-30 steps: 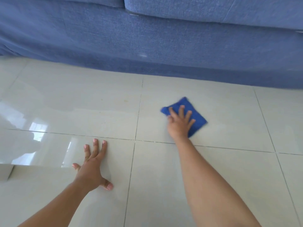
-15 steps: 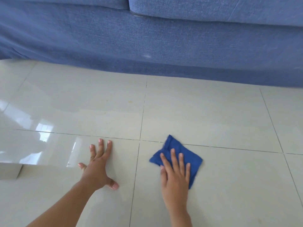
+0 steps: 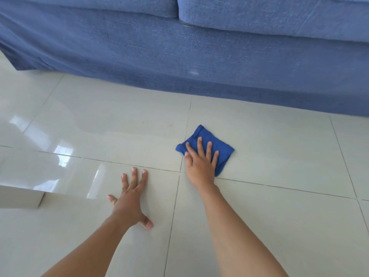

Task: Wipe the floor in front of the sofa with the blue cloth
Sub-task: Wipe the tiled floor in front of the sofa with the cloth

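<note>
**Right hand flat on the cloth, sofa straight ahead**

Head view: the blue cloth point(image 3: 211, 145) lies folded on the floor point(image 3: 279, 206), on the near side of the sofa point(image 3: 199, 62) and apart from its base, with a strip of bare tile between. The cloth sits cornerwise, one corner pointing at the sofa, its left edge by a grout line. The right hand point(image 3: 199, 162) presses down on it with the grip spread wide, fingers splayed and palm flat, pinning rather than clutching. The cloth lies directly under that hand and just beyond the fingertips, toward the sofa. The left hand point(image 3: 130, 200), farther from the sofa, is also open, flat on bare tile, apparently bracing. Judged from this, the right hand does the wiping.
</note>
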